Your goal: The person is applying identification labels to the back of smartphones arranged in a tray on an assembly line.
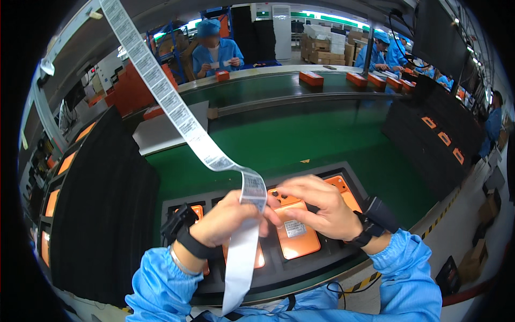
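Observation:
My left hand [228,217] is closed around a long strip of white printed labels [174,104]. The strip drops from the upper left, curls over my fingers, and its pale tail hangs below the hand. My right hand [324,206] hovers over an orange phone [300,248], thumb and fingers apart, its fingertips near those of the left. That phone lies back up, lenses at the top, with a white label [294,228] on its back. It sits in a black tray [272,251] with several other orange phones, partly covered by my hands and the strip.
Stacked black trays with orange phones rise on the left [102,214] and right [429,134]. Beyond the green work surface [300,129], orange boxes [311,79] stand on a belt. A co-worker [214,51] in blue holds small pale pieces; others work at far right.

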Demonstrator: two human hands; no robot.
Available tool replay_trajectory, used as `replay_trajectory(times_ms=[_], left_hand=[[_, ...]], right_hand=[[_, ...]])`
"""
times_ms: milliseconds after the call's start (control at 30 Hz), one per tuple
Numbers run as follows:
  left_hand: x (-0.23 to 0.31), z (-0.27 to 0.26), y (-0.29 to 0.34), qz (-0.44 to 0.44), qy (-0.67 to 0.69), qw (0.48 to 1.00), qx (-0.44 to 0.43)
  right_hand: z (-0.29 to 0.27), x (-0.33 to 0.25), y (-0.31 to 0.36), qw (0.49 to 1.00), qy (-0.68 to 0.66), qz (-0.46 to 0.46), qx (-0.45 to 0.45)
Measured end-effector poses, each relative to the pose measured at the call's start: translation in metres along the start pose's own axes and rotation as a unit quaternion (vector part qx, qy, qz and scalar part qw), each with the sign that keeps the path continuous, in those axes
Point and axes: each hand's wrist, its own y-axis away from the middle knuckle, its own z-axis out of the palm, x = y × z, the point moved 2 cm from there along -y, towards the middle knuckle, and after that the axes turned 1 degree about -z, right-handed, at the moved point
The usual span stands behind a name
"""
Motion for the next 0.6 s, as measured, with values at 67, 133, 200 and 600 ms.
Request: replay_trajectory(times_ms=[67,133,200,600], left_hand=[[0.000,0.017,0.018,-0.010,0.011,1.000,0.021],[-0.001,0.029,0.024,-0.010,0.006,1.000,0.007],[-0.006,0.037,0.027,0.036,0.030,0.998,0.032],[-0.012,0.044,0.037,0.093,0.239,0.953,0.159]], right_hand=[[0.009,-0.012,-0.014,0.999,-0.022,-0.008,0.027],[0.015,-0.017,-0.014,0.999,-0.023,-0.030,0.015],[0.021,-0.019,-0.009,0.999,-0.025,-0.046,0.013],[0.026,-0.037,-0.011,0.965,0.177,-0.189,0.046]])
